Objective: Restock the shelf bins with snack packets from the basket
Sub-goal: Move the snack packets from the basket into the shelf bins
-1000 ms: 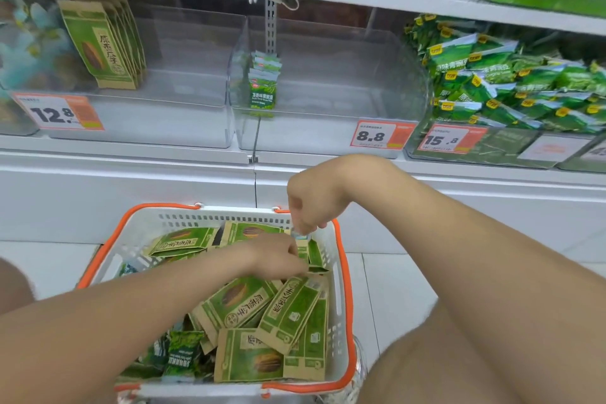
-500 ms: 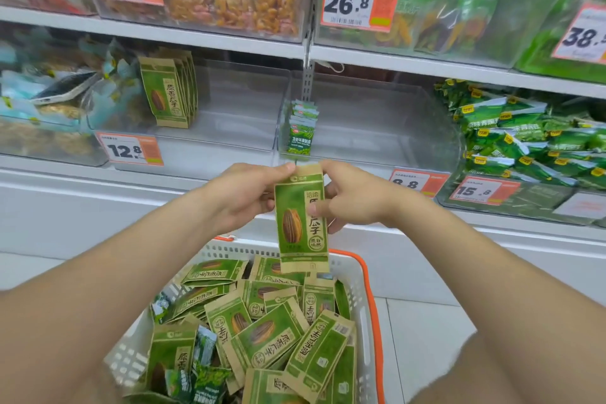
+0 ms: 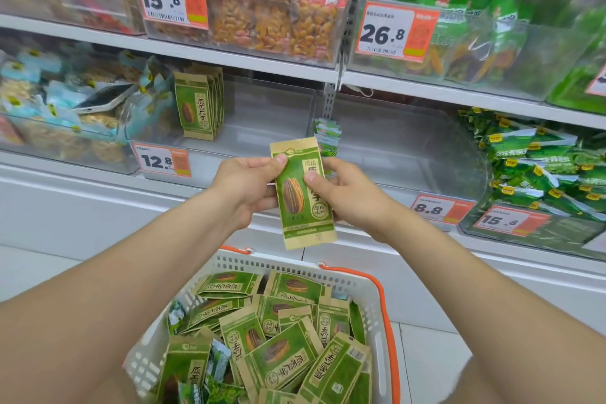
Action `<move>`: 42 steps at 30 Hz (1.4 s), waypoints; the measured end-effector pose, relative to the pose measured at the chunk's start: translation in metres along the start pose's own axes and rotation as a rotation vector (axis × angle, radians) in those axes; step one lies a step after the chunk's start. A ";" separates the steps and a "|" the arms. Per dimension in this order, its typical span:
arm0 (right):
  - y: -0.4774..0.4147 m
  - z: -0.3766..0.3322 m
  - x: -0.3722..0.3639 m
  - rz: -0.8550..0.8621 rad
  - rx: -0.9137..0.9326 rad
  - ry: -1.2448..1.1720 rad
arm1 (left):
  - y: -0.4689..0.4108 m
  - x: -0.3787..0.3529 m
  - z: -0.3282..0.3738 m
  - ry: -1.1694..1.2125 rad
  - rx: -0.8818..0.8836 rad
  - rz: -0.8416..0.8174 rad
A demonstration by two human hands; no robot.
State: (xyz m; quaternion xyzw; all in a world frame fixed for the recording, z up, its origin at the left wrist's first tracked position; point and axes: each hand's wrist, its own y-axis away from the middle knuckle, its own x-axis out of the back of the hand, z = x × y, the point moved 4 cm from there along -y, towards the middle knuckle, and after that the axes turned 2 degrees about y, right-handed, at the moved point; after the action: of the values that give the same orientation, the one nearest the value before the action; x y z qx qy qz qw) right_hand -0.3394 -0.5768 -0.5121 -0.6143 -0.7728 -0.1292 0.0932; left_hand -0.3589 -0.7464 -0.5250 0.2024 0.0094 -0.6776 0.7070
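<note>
Both hands have risen from the basket since a second ago, and over the last half second the held packet has come up a little further toward the shelf, with more of the upper shelf now in sight.

Head view: the left hand (image 3: 244, 188) and the right hand (image 3: 344, 193) share one sunflower seed packet (image 3: 300, 193), each pinching an upper side edge, thumbs pressed on the printed face and fingers curled closed behind it. The packet stands nearly upright, long axis vertical with a slight lean, face toward the wearer, above the far rim of the basket (image 3: 377, 292), which is full of loose matching packets (image 3: 278, 354) lying at all angles.

The relation that matters: the matching row of upright packets (image 3: 198, 102) stands at the left end of a clear bin (image 3: 262, 115) marked by the 12.8 price tag (image 3: 160, 159), up and to the left of the held packet. The bin's space to the right of that row is bare. The left hand is on the nearer side, so I judge it the likelier hand to carry the packet in, kept upright to stand beside the row. Directly beyond the packet, the 8.8 bin (image 3: 393, 141) holds only a few small green sachets (image 3: 328, 134), a different product.
</note>
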 end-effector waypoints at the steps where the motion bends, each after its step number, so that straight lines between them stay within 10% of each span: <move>1: -0.005 -0.002 -0.005 0.039 0.038 0.005 | -0.001 0.001 0.007 -0.003 -0.008 -0.004; 11: -0.047 -0.025 -0.058 0.228 0.163 0.127 | -0.010 0.055 0.056 -0.187 -0.048 -0.181; 21: -0.135 -0.066 -0.104 0.300 0.161 0.109 | -0.060 0.138 0.089 -0.865 -0.508 0.397; 42: -0.298 -0.065 -0.173 0.378 0.120 0.593 | -0.093 0.178 0.074 -1.230 -0.401 0.415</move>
State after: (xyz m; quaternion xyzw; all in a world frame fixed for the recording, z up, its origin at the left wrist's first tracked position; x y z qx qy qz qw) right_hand -0.5904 -0.8208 -0.5285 -0.6758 -0.5910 -0.2365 0.3717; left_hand -0.4530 -0.9384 -0.5339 -0.3571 -0.3080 -0.5049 0.7230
